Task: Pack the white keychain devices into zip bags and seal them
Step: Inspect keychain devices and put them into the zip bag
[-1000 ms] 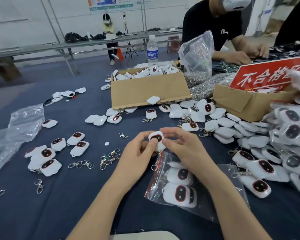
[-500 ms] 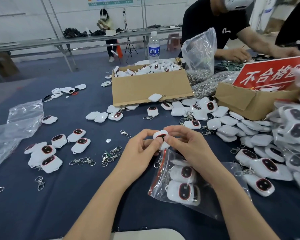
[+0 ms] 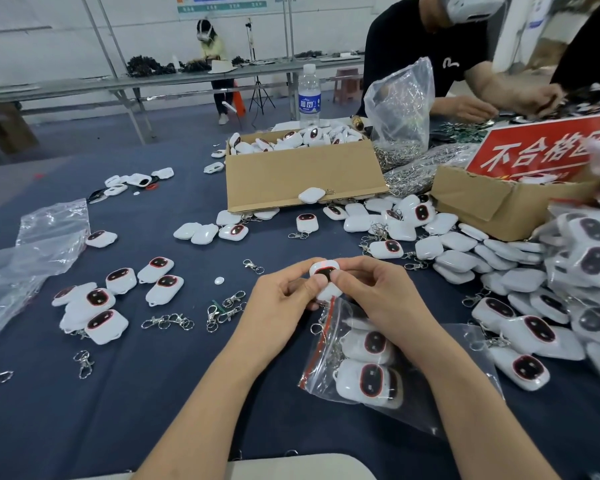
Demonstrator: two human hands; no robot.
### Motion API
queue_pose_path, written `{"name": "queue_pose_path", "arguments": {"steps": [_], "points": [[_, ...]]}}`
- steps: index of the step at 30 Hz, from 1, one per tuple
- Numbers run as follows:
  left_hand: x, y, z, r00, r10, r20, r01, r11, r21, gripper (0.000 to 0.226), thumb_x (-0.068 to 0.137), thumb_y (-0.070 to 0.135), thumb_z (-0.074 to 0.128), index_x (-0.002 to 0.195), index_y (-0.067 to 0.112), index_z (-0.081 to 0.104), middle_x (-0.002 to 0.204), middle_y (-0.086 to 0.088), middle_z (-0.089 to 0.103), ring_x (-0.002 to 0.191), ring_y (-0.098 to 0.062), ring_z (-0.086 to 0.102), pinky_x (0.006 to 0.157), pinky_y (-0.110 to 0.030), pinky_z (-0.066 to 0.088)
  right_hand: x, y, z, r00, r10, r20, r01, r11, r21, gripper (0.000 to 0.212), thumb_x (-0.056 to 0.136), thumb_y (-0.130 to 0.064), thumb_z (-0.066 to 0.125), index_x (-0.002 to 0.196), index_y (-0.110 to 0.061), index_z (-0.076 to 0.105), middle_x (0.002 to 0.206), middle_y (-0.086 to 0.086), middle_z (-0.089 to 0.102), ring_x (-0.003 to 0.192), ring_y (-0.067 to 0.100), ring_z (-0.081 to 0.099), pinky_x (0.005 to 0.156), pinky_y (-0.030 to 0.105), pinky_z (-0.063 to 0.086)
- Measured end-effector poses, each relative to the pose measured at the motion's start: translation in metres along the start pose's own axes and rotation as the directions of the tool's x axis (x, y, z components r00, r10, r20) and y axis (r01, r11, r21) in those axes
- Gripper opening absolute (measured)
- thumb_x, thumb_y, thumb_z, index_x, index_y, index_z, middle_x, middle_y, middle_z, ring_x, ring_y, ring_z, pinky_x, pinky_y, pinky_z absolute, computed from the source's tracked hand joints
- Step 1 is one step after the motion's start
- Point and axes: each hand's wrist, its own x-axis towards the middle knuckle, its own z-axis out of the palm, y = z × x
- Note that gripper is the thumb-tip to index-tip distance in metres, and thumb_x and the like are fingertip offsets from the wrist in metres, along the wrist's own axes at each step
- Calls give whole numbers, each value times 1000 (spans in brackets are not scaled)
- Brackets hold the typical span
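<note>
A white keychain device (image 3: 323, 270) with a dark red-rimmed face is pinched between my left hand (image 3: 281, 299) and my right hand (image 3: 378, 292), just above the table's middle. Both thumbs press on its face. Right below it lies a clear zip bag (image 3: 378, 400) with a red seal strip, its mouth pointing toward my hands. The bag holds several white devices (image 3: 371, 379) with metal clasps. My right forearm passes over part of the bag.
Loose devices (image 3: 97, 306) and metal clasps (image 3: 222, 311) lie at the left. A heap of devices (image 3: 492, 258) fills the right. Two cardboard boxes (image 3: 302, 174) (image 3: 492, 206), a red sign (image 3: 541, 147), a water bottle (image 3: 309, 95) and empty plastic bags (image 3: 32, 251) surround them. A person works opposite.
Both hands have kept the device between them and turned it slightly. The view has shifted a little. The person opposite has moved their hands to the right.
</note>
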Motion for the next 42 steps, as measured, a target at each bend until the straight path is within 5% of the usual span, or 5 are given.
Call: {"name": "queue_pose_path", "arguments": {"steps": [28,31,35,38,42], "points": [[-2,2,8,995,25,-96,-11,989,148,35,101,20,62,132,36,59,103,12,75,96,-3,70,86,-21,55,-2,-2,0,998,-69,16,69,997,-43,20,93,-18,71,107,-33,69,93,-20,74,87,-4,69,73,9,51],[4,7,10,968,-112,-224,83,987,-135,29,106,13,50,132,24,57,99,6,71,79,-4,68,70,-21,56,-2,-2,0,997,-32,-63,36,998,60,26,98,-26,64,123,-34,59,101,-5,74,87,7,72,81,23,58],[11,15,-9,906,-394,-154,154,647,-747,27,103,8,42,121,4,63,70,0,55,54,-10,49,54,-23,53,-1,-3,-1,991,42,-126,-14,977,214,24,103,-22,55,127,-21,60,105,4,74,80,12,69,80,27,59],[9,15,-19,898,-432,-85,154,488,-859,35,102,6,33,118,-1,63,70,0,49,55,-11,47,60,-24,50,-1,-2,-1,991,56,-121,-29,976,215,23,104,-21,54,126,-20,62,102,4,75,80,12,68,79,25,59],[9,16,-15,897,-416,-149,132,574,-808,27,102,11,42,112,3,65,68,0,49,66,-15,54,74,-28,50,1,-3,-1,985,61,-162,-25,976,216,29,104,-25,53,133,-23,53,101,0,76,78,12,70,77,28,60]]}}
